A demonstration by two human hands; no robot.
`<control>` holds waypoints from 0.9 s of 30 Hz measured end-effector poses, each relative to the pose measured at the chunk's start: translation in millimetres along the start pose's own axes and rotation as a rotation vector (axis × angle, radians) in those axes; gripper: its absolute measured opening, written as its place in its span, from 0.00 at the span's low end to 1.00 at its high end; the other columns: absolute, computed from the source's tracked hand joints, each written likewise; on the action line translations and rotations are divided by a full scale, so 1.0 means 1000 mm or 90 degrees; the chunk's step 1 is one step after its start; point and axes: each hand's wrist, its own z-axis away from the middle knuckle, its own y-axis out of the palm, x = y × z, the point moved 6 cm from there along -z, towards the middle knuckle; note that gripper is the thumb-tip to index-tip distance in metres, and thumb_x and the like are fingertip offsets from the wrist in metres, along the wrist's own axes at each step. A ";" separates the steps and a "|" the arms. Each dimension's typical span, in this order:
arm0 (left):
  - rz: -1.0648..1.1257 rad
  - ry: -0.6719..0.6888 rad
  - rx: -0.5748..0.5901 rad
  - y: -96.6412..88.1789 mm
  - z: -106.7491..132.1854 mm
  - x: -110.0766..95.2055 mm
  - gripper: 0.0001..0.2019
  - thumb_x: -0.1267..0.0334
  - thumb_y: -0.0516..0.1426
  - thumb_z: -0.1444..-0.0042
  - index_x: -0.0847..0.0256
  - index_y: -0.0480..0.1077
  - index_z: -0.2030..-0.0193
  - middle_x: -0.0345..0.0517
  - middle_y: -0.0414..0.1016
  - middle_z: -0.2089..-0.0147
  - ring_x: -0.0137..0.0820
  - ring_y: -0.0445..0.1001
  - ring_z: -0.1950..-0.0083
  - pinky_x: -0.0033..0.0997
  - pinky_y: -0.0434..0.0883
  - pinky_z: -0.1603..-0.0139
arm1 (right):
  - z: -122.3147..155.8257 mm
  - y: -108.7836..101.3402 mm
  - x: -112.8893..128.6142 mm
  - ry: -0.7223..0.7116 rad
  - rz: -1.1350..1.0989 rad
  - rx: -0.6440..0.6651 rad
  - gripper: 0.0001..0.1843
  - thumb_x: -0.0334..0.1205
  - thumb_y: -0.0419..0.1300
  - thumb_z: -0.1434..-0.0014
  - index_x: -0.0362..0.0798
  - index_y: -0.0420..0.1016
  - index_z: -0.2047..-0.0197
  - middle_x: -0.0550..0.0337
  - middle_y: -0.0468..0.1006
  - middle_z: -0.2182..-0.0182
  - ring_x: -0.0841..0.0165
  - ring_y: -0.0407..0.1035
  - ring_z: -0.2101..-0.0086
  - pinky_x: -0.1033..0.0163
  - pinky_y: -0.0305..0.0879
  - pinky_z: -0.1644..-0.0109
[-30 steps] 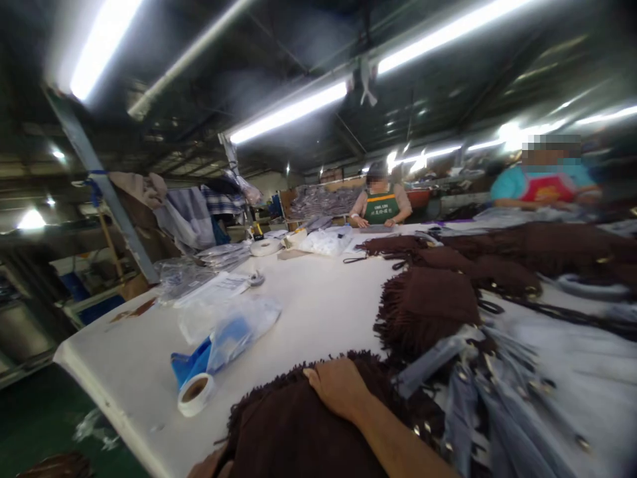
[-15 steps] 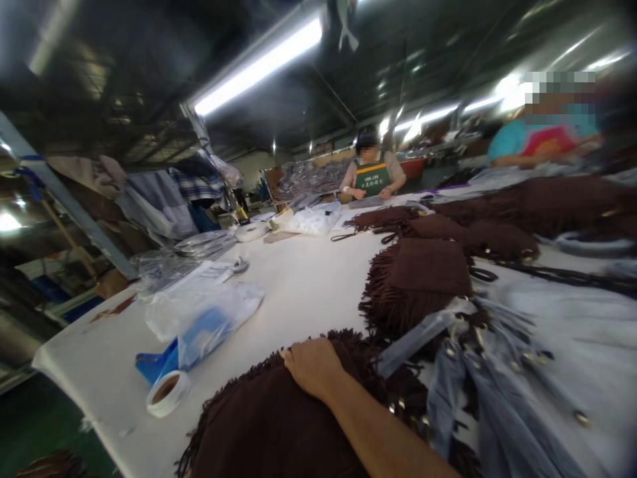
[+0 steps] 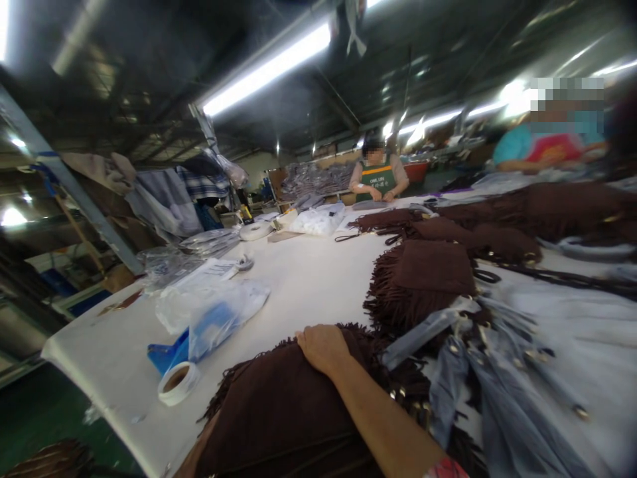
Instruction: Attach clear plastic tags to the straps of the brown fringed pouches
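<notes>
A dark brown fringed bag lies at the near edge of the table, and its fringe shows along the far and left sides. My right hand reaches in from the lower right and grips the bag's far edge, fingers curled over it; the fingertips are partly hidden. Beside it, to the right, are grey wrapped straps with gold metal fittings. Another brown fringed bag lies just beyond. My left hand is out of view.
On the white table at left are a tape roll, a blue tape dispenser and clear plastic bags. More brown bags line the right. Two co-workers, one in a green apron, are across the table.
The view has shifted slightly, so the table's things appear a little further right. My right hand stays on the bag's far edge, and more of the bag's near side shows.
</notes>
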 end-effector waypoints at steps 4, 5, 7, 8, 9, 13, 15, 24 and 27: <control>0.096 0.049 0.108 0.002 -0.003 -0.007 0.44 0.40 0.62 0.53 0.54 0.55 0.31 0.47 0.65 0.34 0.53 0.58 0.32 0.57 0.60 0.32 | -0.003 -0.004 -0.005 0.025 0.031 0.002 0.15 0.47 0.57 0.34 0.44 0.73 0.53 0.56 0.77 0.56 0.64 0.73 0.57 0.51 0.71 0.52; 0.126 0.048 0.130 0.001 0.000 -0.011 0.45 0.41 0.62 0.51 0.56 0.52 0.30 0.50 0.60 0.31 0.52 0.54 0.30 0.57 0.55 0.30 | -0.003 -0.005 -0.006 0.030 0.040 0.004 0.15 0.47 0.57 0.34 0.44 0.73 0.52 0.55 0.77 0.56 0.64 0.73 0.57 0.51 0.71 0.52; 0.132 0.007 0.120 -0.005 0.009 -0.016 0.48 0.44 0.63 0.51 0.60 0.47 0.29 0.56 0.54 0.29 0.52 0.50 0.29 0.57 0.52 0.29 | -0.003 -0.005 -0.008 0.035 0.057 0.009 0.16 0.47 0.57 0.34 0.45 0.73 0.51 0.55 0.77 0.55 0.63 0.73 0.56 0.51 0.71 0.51; 0.112 -0.009 0.106 -0.008 0.015 -0.018 0.49 0.46 0.63 0.50 0.61 0.44 0.28 0.57 0.50 0.28 0.50 0.48 0.28 0.57 0.50 0.29 | -0.003 -0.004 -0.008 0.034 0.066 0.011 0.16 0.47 0.57 0.34 0.45 0.72 0.50 0.55 0.76 0.54 0.63 0.73 0.56 0.50 0.71 0.51; 0.086 -0.017 0.076 -0.012 0.022 -0.021 0.49 0.47 0.63 0.49 0.62 0.41 0.28 0.58 0.46 0.27 0.49 0.46 0.27 0.56 0.49 0.28 | -0.003 -0.003 -0.008 0.031 0.074 0.014 0.16 0.47 0.57 0.34 0.45 0.72 0.50 0.54 0.76 0.54 0.63 0.73 0.56 0.50 0.70 0.51; 0.008 -0.063 -0.044 -0.024 0.059 -0.024 0.50 0.50 0.61 0.46 0.58 0.32 0.28 0.59 0.39 0.26 0.50 0.47 0.28 0.56 0.54 0.30 | -0.006 0.000 -0.007 0.023 0.101 0.020 0.16 0.48 0.56 0.34 0.45 0.73 0.51 0.55 0.77 0.56 0.64 0.73 0.57 0.50 0.70 0.51; -0.019 -0.074 -0.069 -0.022 0.075 -0.027 0.48 0.50 0.60 0.46 0.57 0.34 0.28 0.59 0.43 0.28 0.51 0.51 0.29 0.56 0.59 0.32 | -0.007 0.000 -0.006 0.026 0.113 0.019 0.16 0.48 0.56 0.34 0.45 0.73 0.53 0.56 0.77 0.57 0.64 0.73 0.58 0.51 0.70 0.51; -0.136 -0.082 0.020 0.006 0.074 -0.042 0.44 0.56 0.59 0.50 0.71 0.45 0.31 0.65 0.54 0.32 0.49 0.54 0.30 0.53 0.57 0.31 | -0.001 -0.006 0.001 0.041 0.151 0.010 0.15 0.48 0.56 0.33 0.44 0.73 0.53 0.56 0.78 0.58 0.65 0.74 0.59 0.52 0.71 0.52; -0.128 -0.033 0.009 0.006 0.071 -0.031 0.44 0.59 0.58 0.51 0.67 0.42 0.30 0.63 0.56 0.32 0.48 0.57 0.31 0.50 0.61 0.33 | 0.000 -0.010 0.010 0.042 0.148 0.002 0.14 0.47 0.57 0.33 0.44 0.74 0.54 0.57 0.78 0.59 0.66 0.74 0.60 0.53 0.72 0.53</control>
